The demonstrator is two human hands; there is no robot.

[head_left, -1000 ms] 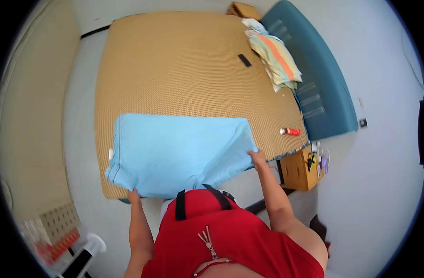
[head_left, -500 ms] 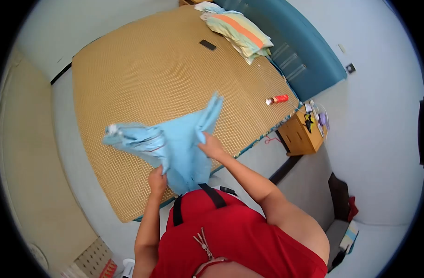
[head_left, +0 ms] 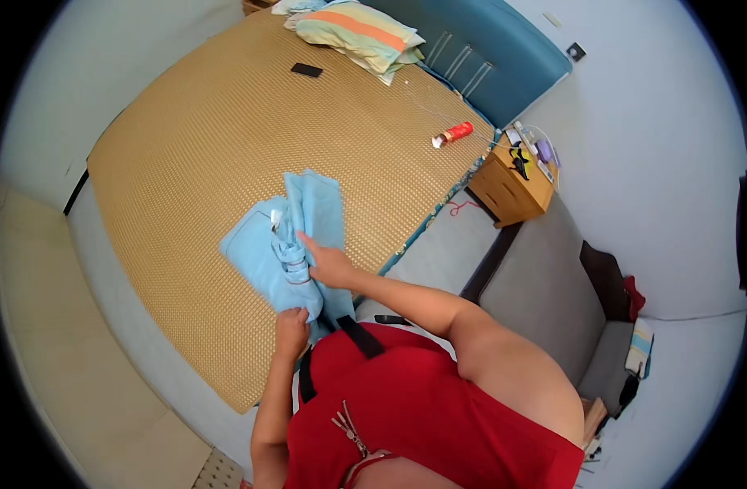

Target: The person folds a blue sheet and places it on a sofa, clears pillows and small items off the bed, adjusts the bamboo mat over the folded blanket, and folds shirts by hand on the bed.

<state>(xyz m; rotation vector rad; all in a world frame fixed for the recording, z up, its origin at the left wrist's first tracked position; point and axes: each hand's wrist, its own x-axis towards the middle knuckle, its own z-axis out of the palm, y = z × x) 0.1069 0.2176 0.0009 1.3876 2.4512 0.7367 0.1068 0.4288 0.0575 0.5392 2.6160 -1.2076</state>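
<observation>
A light blue garment [head_left: 263, 253] is bunched and partly folded over the near part of the bed, with a white tag and gathered folds in its middle. My left hand [head_left: 292, 330] is closed on its lower edge, close to my body. Against the gathered middle, my right hand [head_left: 331, 265] grips the cloth from the right side, its fingertips partly hidden in the folds. Two flaps of the garment spread away from me on the woven mat. Its exact kind does not show.
The bed's woven mat [head_left: 186, 163] carries a dark phone [head_left: 307, 70], a striped pillow [head_left: 361, 37] and a red tube-shaped package [head_left: 453, 134]. Beside it stand a wooden nightstand [head_left: 504, 191] with small items and a grey sofa [head_left: 537, 293]. A blue headboard [head_left: 512, 61] edges the bed.
The left part of the garment has swung rightward over the middle, so the spread cloth is now narrower. My right hand has moved left onto the gathered folds. The view has turned slightly.
</observation>
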